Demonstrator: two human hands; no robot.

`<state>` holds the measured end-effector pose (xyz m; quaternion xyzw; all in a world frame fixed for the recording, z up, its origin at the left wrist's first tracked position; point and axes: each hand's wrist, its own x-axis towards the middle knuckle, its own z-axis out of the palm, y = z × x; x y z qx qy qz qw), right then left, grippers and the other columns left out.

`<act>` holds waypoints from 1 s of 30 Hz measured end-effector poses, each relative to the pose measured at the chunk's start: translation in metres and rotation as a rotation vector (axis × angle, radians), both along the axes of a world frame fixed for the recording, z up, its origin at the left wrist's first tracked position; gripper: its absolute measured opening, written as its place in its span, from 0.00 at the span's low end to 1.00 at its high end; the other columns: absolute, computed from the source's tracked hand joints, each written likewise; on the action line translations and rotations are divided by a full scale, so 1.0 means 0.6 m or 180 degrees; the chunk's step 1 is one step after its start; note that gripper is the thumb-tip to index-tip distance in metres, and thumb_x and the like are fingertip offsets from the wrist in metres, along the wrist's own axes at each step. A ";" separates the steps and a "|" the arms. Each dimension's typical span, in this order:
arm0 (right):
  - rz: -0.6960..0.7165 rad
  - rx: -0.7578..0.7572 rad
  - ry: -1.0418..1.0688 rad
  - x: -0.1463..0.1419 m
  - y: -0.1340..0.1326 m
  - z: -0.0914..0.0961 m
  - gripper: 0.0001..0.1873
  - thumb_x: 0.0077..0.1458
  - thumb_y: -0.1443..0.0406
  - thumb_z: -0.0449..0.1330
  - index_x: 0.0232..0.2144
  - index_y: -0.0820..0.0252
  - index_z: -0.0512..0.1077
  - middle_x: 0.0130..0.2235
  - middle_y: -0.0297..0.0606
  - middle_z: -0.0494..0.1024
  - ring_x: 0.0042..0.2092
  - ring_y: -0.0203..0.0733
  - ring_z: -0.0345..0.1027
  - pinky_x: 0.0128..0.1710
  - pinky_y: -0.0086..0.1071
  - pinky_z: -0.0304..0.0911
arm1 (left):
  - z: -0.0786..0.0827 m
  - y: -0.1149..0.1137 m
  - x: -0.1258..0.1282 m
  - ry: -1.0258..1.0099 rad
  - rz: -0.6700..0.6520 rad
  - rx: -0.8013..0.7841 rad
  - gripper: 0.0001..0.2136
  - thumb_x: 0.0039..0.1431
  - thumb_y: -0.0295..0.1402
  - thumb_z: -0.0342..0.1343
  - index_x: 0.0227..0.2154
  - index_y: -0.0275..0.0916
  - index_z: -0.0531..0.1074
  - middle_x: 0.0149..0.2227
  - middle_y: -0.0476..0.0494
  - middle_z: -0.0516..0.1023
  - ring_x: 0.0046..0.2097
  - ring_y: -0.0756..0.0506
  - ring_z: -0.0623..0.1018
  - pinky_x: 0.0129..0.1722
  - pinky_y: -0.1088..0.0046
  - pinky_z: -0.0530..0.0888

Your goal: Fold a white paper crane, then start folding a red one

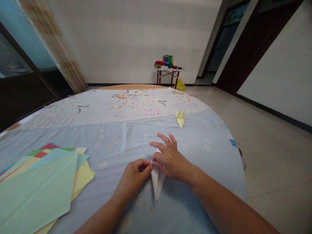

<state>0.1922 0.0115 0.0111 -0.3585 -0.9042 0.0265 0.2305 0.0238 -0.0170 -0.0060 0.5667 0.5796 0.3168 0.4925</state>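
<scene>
A piece of white folded paper [157,186], long and narrow, lies on the cloth with its sharp point toward me and a crease down its middle. My left hand [136,172] pinches its left edge between thumb and forefinger. From the right, my right hand [169,159] presses thumb and forefinger on the same paper, while its other fingers are raised and spread. Both hands meet near the middle of the paper and cover part of it. Farther off to the right sits a small yellow folded paper figure [180,119] with two upright points.
A stack of coloured paper sheets [41,191], pale green on top, lies at the left. Blue and white floral cloths [109,136] cover the round table. Beyond it, a small folding table [168,70] holds several items, beside a yellow bag [180,85].
</scene>
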 end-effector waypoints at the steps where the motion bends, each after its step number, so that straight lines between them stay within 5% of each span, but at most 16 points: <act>1: 0.0003 0.0008 -0.0043 0.000 -0.001 0.002 0.05 0.53 0.64 0.56 0.30 0.56 0.72 0.55 0.36 0.65 0.63 0.52 0.35 0.58 0.54 0.23 | 0.001 0.000 0.000 0.0026 0.0006 0.0011 0.13 0.47 0.42 0.53 0.25 0.36 0.73 0.19 0.51 0.70 0.23 0.50 0.69 0.25 0.76 0.64; 30: 0.0095 0.0031 -0.0090 -0.001 -0.007 0.011 0.07 0.50 0.61 0.60 0.24 0.56 0.73 0.49 0.36 0.71 0.62 0.52 0.40 0.58 0.54 0.25 | -0.012 0.008 -0.007 0.0090 -0.0250 -0.0013 0.12 0.49 0.41 0.51 0.21 0.37 0.69 0.19 0.51 0.70 0.23 0.49 0.70 0.25 0.76 0.64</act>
